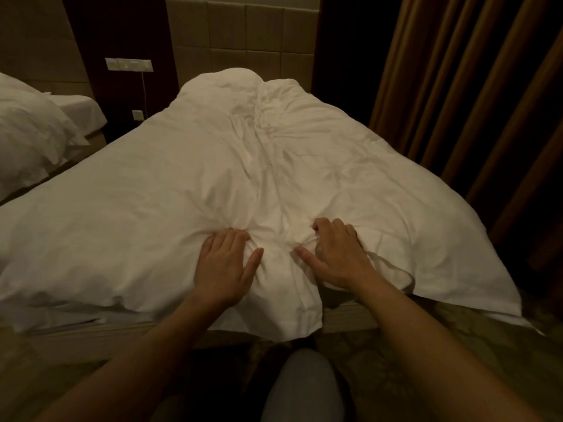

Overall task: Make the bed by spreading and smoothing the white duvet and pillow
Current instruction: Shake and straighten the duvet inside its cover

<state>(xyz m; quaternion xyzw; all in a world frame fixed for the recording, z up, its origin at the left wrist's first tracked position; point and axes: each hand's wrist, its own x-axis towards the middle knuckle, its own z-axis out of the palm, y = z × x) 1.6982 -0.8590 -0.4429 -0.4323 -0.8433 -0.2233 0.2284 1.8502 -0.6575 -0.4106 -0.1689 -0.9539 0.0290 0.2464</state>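
Note:
The white duvet (189, 190) lies wrinkled over the bed, and its near edge hangs over the foot of the mattress. My left hand (225, 264) rests on the duvet near that edge, fingertips dug into a gather of cloth and thumb spread out. Just to the right, my right hand (333, 254) has its fingers curled round a bunched fold of the duvet. Creases run from both hands up the middle of the bed. A rounded bulge (231, 82) lifts the duvet at the head end. No separate pillow shows on this bed.
A second bed with white bedding (33, 132) stands at the left across a narrow gap. Brown curtains (463, 86) hang close along the right side. A switch panel (128, 64) and a socket (137, 114) sit on the wall. My grey-clad knee (301, 388) is over patterned carpet.

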